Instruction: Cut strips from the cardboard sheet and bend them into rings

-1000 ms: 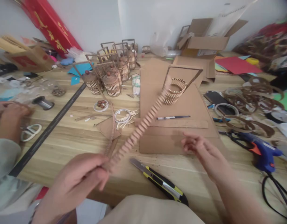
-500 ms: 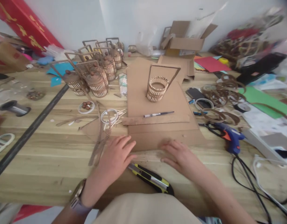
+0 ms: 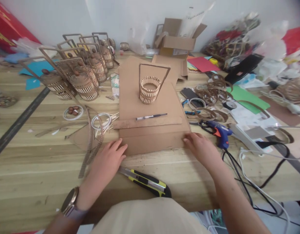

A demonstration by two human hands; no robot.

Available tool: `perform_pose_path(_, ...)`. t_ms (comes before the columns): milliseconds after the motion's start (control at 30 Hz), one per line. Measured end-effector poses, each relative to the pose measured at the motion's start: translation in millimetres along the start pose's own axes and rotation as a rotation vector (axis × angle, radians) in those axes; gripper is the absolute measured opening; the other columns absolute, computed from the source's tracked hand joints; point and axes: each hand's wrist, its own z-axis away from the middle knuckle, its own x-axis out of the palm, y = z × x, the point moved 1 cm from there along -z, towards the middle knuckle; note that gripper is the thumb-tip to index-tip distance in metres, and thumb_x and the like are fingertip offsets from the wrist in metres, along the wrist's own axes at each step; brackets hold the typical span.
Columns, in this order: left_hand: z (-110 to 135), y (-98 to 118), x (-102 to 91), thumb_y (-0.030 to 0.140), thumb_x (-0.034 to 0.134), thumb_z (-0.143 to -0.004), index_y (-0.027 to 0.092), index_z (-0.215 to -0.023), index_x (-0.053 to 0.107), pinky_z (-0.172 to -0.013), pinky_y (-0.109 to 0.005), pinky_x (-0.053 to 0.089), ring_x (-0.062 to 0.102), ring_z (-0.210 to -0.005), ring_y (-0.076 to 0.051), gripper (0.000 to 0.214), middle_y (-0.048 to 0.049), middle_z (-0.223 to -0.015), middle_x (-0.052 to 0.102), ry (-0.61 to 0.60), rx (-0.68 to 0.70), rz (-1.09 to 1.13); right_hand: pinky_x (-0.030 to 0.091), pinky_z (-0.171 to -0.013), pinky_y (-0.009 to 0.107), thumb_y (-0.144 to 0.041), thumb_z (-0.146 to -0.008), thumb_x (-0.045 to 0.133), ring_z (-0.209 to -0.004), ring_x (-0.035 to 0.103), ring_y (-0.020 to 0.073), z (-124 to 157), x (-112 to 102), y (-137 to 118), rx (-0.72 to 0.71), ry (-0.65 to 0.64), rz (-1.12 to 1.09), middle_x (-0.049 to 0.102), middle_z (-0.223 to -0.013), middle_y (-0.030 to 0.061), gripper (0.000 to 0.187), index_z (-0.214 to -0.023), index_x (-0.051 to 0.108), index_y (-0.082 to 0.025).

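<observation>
My left hand (image 3: 110, 157) rests by the lower left corner of a flat cardboard sheet (image 3: 150, 143), fingers spread and touching its edge. At the opposite corner my right hand (image 3: 201, 147) touches the sheet's right edge with slightly bent fingers, holding nothing that I can see. On the sheet stands a small round basket (image 3: 150, 91) of pale and brown slats with a tall angular handle. In front of it a pen (image 3: 151, 116) lies on a narrow cardboard strip (image 3: 150, 122). A yellow and black utility knife (image 3: 146, 182) lies between my forearms.
Several lidded baskets with handles (image 3: 83, 86) stand at the back left. A blue glue gun (image 3: 220, 131) with cables lies to the right, near coiled brown strips (image 3: 213, 89). Tape rings (image 3: 101, 121) and brown beads (image 3: 73, 110) lie left. An open carton (image 3: 176, 44) stands behind.
My right hand has moved right to the cardboard's edge, and my left hand has come to its lower left corner. The view has turned slightly to the right.
</observation>
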Motion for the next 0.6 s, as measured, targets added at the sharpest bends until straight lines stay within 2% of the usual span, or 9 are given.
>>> perform_pose_path(167,5.8,-14.4,0.5,0.017,0.056,-0.093,0.022,-0.123,0.071,-0.091,-0.046,0.055,0.065,-0.115,-0.033,0.034,-0.0106,-0.138,0.063,0.000,-0.026,-0.011,0.051,-0.081,0.043,-0.033,-0.098,0.045,-0.091,0.069,0.0299,7.3,-14.1,-12.5,-0.021,-0.083,0.034,0.072,-0.102,0.0157,0.029,-0.106,0.068,-0.016)
perform_pose_path(267,6.7,-14.8,0.5,0.017,0.054,-0.093,0.022,-0.123,0.071,-0.091,-0.046,0.055,0.065,-0.115,-0.034,0.035,-0.0118,-0.138,0.063,0.008,-0.040,-0.010,0.050,-0.083,0.046,-0.034,-0.097,0.050,-0.099,0.067,0.0323,10.3,-21.3,-21.6,-0.035,-0.033,0.053,0.071,-0.109,0.0147,0.026,-0.108,0.069,-0.021)
perform_pose_path(333,6.5,-13.0,0.2,0.018,0.054,-0.093,0.022,-0.123,0.072,-0.092,-0.047,0.054,0.064,-0.116,-0.034,0.035,-0.0124,-0.138,0.063,0.007,-0.052,-0.003,0.049,-0.087,0.045,-0.032,-0.095,0.055,-0.106,0.064,0.0313,12.2,-22.6,-31.3,-0.146,-0.014,-0.026,0.069,-0.116,0.0128,0.024,-0.113,0.069,-0.024)
perform_pose_path(400,6.2,-11.7,-0.1,0.019,0.055,-0.093,0.022,-0.122,0.072,-0.093,-0.048,0.054,0.064,-0.117,-0.035,0.034,-0.0128,-0.139,0.062,-0.005,-0.062,-0.008,0.048,-0.091,0.042,-0.029,-0.094,0.058,-0.109,0.063,0.0282,14.2,-20.8,-42.5,-0.291,-0.061,-0.148,0.068,-0.118,0.0109,0.024,-0.115,0.068,-0.024)
perform_pose_path(467,5.8,-11.5,0.0,0.020,0.054,-0.094,0.022,-0.122,0.072,-0.092,-0.047,0.054,0.064,-0.116,-0.035,0.033,-0.0123,-0.139,0.062,-0.014,-0.064,-0.022,0.048,-0.089,0.040,-0.026,-0.093,0.060,-0.106,0.063,0.0266,15.8,-17.5,-52.2,-0.364,-0.113,-0.199,0.069,-0.114,0.0097,0.020,-0.111,0.069,-0.024)
perform_pose_path(600,5.2,-12.8,-0.1,0.021,0.053,-0.094,0.025,-0.121,0.073,-0.089,-0.046,0.055,0.066,-0.112,-0.033,0.033,-0.0109,-0.136,0.064,-0.002,-0.057,-0.014,0.045,-0.079,0.038,-0.022,-0.093,0.058,-0.094,0.063,0.0257,16.7,-11.9,-61.9,-0.333,-0.106,-0.098,0.069,-0.098,0.0081,0.011,-0.096,0.069,-0.022)
